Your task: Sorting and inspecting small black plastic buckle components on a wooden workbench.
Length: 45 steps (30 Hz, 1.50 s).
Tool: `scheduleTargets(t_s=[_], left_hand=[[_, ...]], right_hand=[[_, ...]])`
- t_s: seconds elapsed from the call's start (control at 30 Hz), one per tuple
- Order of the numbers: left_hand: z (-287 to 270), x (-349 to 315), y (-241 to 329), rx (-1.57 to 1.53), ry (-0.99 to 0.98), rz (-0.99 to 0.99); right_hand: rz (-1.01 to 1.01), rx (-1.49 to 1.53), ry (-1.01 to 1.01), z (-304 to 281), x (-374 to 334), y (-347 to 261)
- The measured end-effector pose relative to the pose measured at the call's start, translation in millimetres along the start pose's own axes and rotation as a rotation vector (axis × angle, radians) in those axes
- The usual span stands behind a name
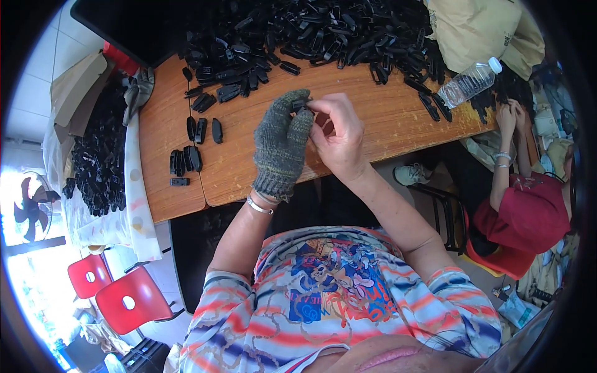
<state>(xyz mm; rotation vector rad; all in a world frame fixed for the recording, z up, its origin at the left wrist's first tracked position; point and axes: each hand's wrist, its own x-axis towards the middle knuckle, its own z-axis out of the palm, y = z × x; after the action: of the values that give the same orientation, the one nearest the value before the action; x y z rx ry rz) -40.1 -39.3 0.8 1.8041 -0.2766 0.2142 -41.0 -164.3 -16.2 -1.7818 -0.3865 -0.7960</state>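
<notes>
My left hand (280, 146), in a grey-green knitted glove, is closed around a small black plastic piece (299, 105) near its fingertips. Against the same piece, my right hand (341, 137) is bare, with thumb and forefinger pinched together at its right side. What exactly the right fingertips grip is too small to make out. Both hands are above the front part of the wooden table (249, 177). To their left lie several loose black pieces, among them an oval one (217, 130) and a tight row (185, 160). A large heap of black plastic clips (348, 37) covers the far side.
A clear plastic bottle (469, 82) lies at the right beside a tan bag (479, 31). Another person in a red shirt (525, 211) sits at the right, hands at the table. At the left, more black parts (99, 155) fill a lined container; red chairs (134, 298) stand below.
</notes>
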Motion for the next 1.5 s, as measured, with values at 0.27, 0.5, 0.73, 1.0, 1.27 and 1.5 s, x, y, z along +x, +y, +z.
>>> scheduleTargets(t_s=[0.27,0.5,0.73,1.0,1.27,1.5], left_hand=[[-6,-6,7,-0.183,-0.054,-0.157],[-22,0,-9,-0.373,-0.210,-0.161],[-29,4,-13,-0.403,-0.179,-0.173],[-28,0,-17,-0.516,-0.128,-0.290],[-25,1,-13,-0.449,-0.094,-0.242],[-23,-1,-12,-0.366,-0.079,-0.243]], right_hand=[[0.191,0.083,-0.072,-5,-7,0],[0.273,0.188,-0.137,-9,-5,3],[0.331,0.131,-0.236,-16,-3,2],[0.293,0.255,-0.164,-14,-2,-1],[0.258,0.225,-0.168,-12,-4,1],[0.246,0.188,-0.179,-13,-4,-2]])
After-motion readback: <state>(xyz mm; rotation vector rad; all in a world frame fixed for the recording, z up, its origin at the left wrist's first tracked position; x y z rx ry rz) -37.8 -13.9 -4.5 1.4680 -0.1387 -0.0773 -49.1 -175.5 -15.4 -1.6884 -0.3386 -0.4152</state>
